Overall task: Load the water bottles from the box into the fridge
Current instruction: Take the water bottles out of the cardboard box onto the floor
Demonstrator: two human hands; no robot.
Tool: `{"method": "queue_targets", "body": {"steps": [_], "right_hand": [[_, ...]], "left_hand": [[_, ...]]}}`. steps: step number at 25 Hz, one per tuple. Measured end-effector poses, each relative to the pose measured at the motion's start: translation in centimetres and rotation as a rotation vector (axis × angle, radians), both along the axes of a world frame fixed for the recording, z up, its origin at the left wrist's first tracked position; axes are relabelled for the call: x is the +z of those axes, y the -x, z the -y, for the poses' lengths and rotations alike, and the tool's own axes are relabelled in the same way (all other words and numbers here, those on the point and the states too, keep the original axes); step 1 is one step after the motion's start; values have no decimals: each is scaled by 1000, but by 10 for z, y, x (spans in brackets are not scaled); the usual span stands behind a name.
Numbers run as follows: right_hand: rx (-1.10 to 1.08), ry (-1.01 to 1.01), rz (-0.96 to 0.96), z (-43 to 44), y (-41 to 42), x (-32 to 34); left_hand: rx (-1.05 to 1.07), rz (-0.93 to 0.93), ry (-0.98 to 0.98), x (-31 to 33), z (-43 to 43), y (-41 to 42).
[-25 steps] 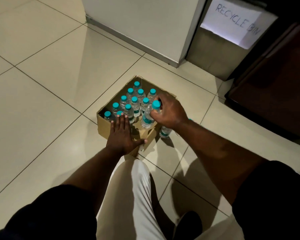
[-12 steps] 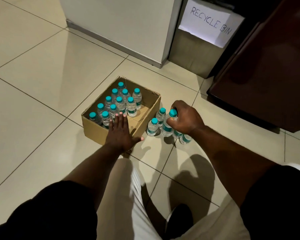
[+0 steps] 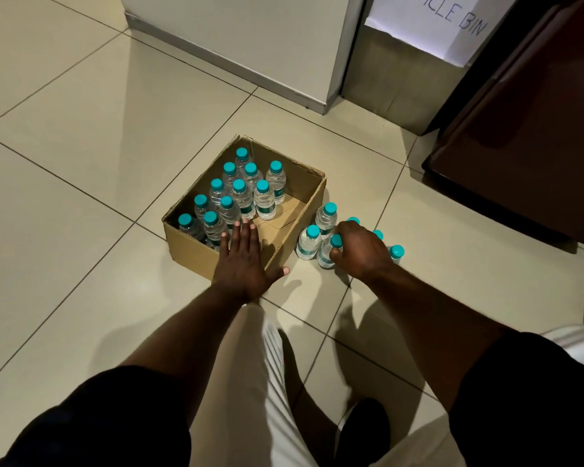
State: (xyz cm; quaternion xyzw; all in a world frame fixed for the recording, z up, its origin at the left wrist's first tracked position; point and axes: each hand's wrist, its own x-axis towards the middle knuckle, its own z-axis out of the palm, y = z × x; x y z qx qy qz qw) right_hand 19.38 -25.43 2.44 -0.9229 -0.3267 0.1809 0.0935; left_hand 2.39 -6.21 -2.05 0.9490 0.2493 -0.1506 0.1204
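An open cardboard box (image 3: 312,197) stands on the tiled floor with several small water bottles (image 3: 264,199) upright inside, each with a teal cap. Its right half shows bare cardboard. My left hand (image 3: 241,261) lies flat with straight fingers on the box's near wall. To the right of the box, several more bottles (image 3: 309,242) stand on the floor. My right hand (image 3: 359,249) curls round the top of one of them, a water bottle (image 3: 327,252) standing on the tile, and hides part of the bottles behind it.
A white fridge or cabinet (image 3: 267,38) rises at the back. Right of it stands a grey bin with a paper sign (image 3: 432,25) reading "RECYCLE BIN". A dark brown cabinet (image 3: 526,136) fills the far right. My legs and a dark shoe (image 3: 364,429) are below.
My right hand carried a bottle out of the box and set it down among the bottles on the floor to the right. My left hand stayed on the box's near wall.
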Motion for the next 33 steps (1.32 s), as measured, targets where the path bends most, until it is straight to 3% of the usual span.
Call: {"method": "queue_targets", "body": {"steps": [15, 19, 29, 33], "right_hand": [[25, 42, 23, -8, 6, 9], [51, -36, 55, -17, 8, 27], [206, -204, 98, -93, 28, 16], [256, -160, 102, -128, 21, 1]], "left_hand": [[-39, -9, -5, 3, 1, 6], [-28, 13, 21, 5, 1, 12], [74, 90, -21, 7, -39, 30], [79, 80, -28, 1, -55, 34]]}}
